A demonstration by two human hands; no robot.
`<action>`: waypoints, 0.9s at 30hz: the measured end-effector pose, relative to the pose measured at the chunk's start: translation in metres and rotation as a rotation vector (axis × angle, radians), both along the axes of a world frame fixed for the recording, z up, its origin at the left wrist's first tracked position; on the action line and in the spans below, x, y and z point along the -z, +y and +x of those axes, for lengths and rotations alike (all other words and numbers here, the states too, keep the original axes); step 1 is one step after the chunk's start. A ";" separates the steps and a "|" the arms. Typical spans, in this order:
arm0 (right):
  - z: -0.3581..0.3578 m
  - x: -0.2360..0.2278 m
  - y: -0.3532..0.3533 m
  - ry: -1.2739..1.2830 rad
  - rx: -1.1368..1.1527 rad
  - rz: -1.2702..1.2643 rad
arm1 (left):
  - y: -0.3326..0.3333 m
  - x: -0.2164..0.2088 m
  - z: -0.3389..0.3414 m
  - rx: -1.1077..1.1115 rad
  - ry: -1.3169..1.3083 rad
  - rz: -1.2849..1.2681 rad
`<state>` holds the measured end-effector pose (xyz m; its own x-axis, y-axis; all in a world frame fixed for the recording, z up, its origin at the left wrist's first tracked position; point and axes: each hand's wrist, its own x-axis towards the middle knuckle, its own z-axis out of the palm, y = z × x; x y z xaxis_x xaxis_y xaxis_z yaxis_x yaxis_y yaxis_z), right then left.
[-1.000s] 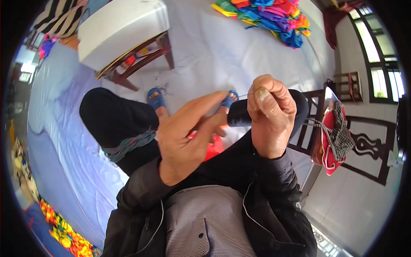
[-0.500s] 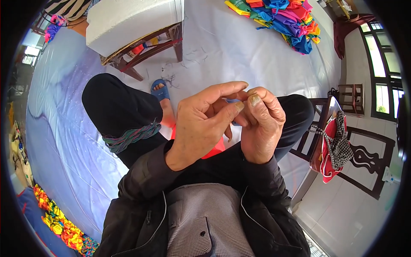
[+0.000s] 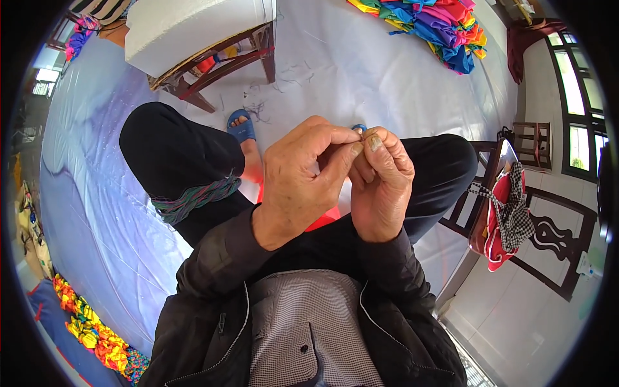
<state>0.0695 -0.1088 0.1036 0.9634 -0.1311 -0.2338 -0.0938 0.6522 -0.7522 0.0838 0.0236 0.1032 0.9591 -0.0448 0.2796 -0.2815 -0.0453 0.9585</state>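
My left hand (image 3: 298, 180) and my right hand (image 3: 382, 187) are raised together in front of me, between my knees. On each, thumb and index finger press into a pinch, and the fingertips of both meet. Whatever lies between them is too small to make out. A bundle of multicoloured threads (image 3: 200, 200) hangs around my left leg, near the knee. Below the hands, a bit of red material (image 3: 324, 219) shows between my legs, mostly hidden by my wrists.
A white block on a wooden stool (image 3: 200, 32) stands ahead to the left, with loose thread scraps (image 3: 258, 111) beside it. Bright folded fabric (image 3: 438, 32) lies at the far right. A wooden chair (image 3: 558, 238) holds a red item and checked cloth (image 3: 512, 213). Colourful bunched fabric (image 3: 97, 335) lies left.
My fingertips have drawn into a tighter pinch, with the left index finger now meeting the left thumb. The right hand has shifted slightly left.
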 end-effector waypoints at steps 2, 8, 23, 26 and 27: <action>-0.001 0.001 0.000 0.018 0.001 0.007 | 0.000 -0.001 0.000 -0.060 -0.066 0.128; -0.001 0.002 0.001 0.051 0.044 -0.034 | 0.009 -0.005 0.000 -0.024 0.026 0.101; -0.038 -0.071 -0.030 -0.646 -0.578 0.279 | 0.023 -0.011 -0.003 0.002 0.104 0.053; -0.036 -0.052 -0.031 -0.500 -0.078 -0.693 | 0.021 -0.012 -0.005 -0.012 0.066 0.113; -0.028 -0.039 -0.034 -0.485 -0.012 -0.933 | 0.023 -0.012 -0.006 -0.018 0.065 0.117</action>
